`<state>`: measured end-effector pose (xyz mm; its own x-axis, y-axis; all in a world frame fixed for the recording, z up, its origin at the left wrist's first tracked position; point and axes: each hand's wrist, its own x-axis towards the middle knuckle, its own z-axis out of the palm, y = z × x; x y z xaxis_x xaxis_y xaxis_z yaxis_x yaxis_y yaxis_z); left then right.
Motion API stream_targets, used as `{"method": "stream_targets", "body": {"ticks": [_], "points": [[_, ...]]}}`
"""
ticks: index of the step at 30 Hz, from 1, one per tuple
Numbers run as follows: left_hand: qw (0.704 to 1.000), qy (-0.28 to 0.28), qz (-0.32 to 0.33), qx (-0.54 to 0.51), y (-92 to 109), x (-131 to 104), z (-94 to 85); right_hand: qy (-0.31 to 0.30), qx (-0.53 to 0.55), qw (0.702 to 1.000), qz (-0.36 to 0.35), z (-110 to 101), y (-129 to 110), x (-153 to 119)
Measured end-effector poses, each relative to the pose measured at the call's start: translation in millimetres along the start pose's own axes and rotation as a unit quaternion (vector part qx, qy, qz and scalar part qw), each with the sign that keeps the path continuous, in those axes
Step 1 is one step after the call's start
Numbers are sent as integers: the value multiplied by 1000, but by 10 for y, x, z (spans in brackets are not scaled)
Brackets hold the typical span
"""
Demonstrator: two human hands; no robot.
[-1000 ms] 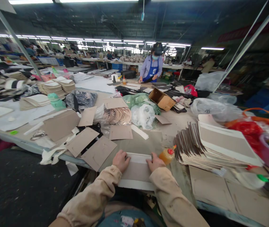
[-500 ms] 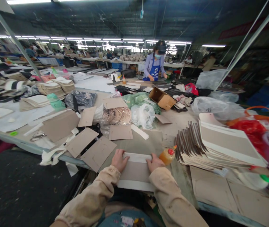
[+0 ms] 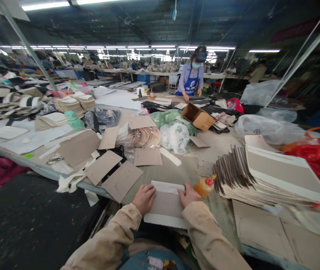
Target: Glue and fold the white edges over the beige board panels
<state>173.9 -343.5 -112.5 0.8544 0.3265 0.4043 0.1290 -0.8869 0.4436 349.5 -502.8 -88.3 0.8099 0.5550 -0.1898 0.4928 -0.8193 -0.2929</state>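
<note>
A grey-brown rectangular panel [image 3: 164, 204] with white bands along its far and near edges lies at the table's front, its near side reaching past the table edge. My left hand [image 3: 144, 198] is closed at the panel's left side, with fingers together on its upper left edge. At the upper right, my right hand [image 3: 188, 195] grips the other side, thumb on top and the other fingers partly hidden. Just right of that hand is a bottle of amber liquid [image 3: 204, 187] with a red cap, tilted toward the right.
To the right is a tall stack of white-banded panels [image 3: 286, 174]. Loose grey-brown boards [image 3: 123, 181] lie at the left, near scissors [image 3: 54, 159]. Plastic bags [image 3: 174, 138] and an open cardboard box [image 3: 198, 117] sit farther back. Across the table stands a co-worker [image 3: 190, 77].
My left hand has shifted from thumb on the far white band to fingers laid over the panel's left edge. My right hand keeps its place. The view has turned slightly left.
</note>
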Motion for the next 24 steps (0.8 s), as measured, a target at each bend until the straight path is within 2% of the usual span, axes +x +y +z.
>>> {"method": "stream_targets", "body": {"ticks": [8,15,24], "points": [[1000,2,-4,8,27,-10,-8,15,-2,1000,-14,52,42,-17],[1000,4,-15,-4,44,-18,-8,60,-8,998,-34,171,98,-46],[999,-24,-42,20,100,-7,-54,112,7,991,-74,273,173,-60]]}}
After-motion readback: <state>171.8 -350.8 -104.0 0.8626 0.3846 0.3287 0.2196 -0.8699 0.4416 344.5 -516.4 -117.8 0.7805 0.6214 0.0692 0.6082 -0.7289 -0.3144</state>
